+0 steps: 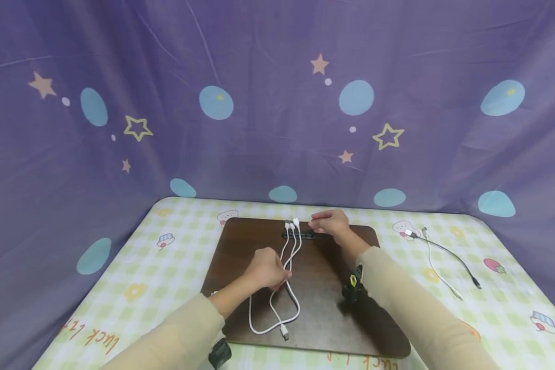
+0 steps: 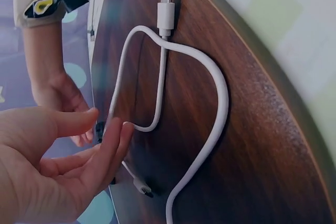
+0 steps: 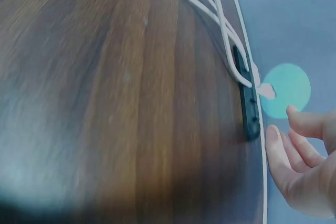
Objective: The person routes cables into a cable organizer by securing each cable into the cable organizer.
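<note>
White charging cables [image 1: 298, 307] run down a dark brown board from a black cable holder strip [image 1: 307, 235] near its far edge. Several plug heads [image 1: 296, 222] stick out beyond the strip. My left hand [image 1: 265, 268] is over the cables at mid-board; its thumb and fingertips are apart in the left wrist view, beside a white cable [image 2: 223, 93]. That view also shows a USB-C plug [image 2: 166, 18] on the board and a smaller plug [image 2: 142, 186] past the fingertips. My right hand [image 1: 331, 224] hovers by the strip's right end, fingers relaxed and holding nothing.
The brown board [image 1: 333, 324] lies on a green checked tablecloth [image 1: 166, 267]. To its right are a short black cable [image 1: 449, 251] with a white plug and a thin white cable [image 1: 438, 275]. A purple curtain [image 1: 268, 149] hangs behind the table.
</note>
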A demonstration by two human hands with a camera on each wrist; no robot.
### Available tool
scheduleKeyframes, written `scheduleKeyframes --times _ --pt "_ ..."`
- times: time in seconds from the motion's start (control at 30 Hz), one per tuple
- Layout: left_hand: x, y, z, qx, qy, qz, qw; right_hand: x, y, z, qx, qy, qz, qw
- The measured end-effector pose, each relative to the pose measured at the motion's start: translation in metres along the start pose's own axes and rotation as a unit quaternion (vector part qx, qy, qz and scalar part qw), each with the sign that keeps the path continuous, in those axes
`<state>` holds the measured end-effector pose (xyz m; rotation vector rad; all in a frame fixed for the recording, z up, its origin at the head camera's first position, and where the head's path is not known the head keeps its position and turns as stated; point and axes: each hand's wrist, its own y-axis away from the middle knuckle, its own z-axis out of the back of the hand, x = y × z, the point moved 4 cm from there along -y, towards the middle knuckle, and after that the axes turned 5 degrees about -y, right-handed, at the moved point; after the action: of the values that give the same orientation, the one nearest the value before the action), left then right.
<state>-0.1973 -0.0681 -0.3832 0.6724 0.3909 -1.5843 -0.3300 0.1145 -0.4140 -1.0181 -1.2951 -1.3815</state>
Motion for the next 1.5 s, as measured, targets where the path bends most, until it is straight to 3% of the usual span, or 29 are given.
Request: scheduleKeyframes --times 0.3,0.67,0.97,1.37,1.5 --pt "0.002 -0.004 0.007 -0.062 -0.049 -0.038 0.9962 -0.011 0.002 0.04 0.02 0.026 0.014 0.9994" --pt "-0.002 -0.012 0.001 -0.07 -0.014 -0.087 0.9936 -0.02 0.017 0.093 0.004 0.049 0.026 0.9984" --pt "-0.011 -0.018 -0.005 -0.071 0.008 -0.107 0.9917 -0.026 0.031 0.137 -0.025 0.083 0.013 0.9961" --pt "-0.026 -0.026 -0.016 -0.064 0.029 -0.12 0.9902 -0.023 0.047 0.191 -0.073 0.198 0.061 0.9756" --pt "-0.029 -0.03 -0.022 -0.058 0.033 -0.12 0.9905 -0.019 0.052 0.206 -0.093 0.269 0.072 0.956"
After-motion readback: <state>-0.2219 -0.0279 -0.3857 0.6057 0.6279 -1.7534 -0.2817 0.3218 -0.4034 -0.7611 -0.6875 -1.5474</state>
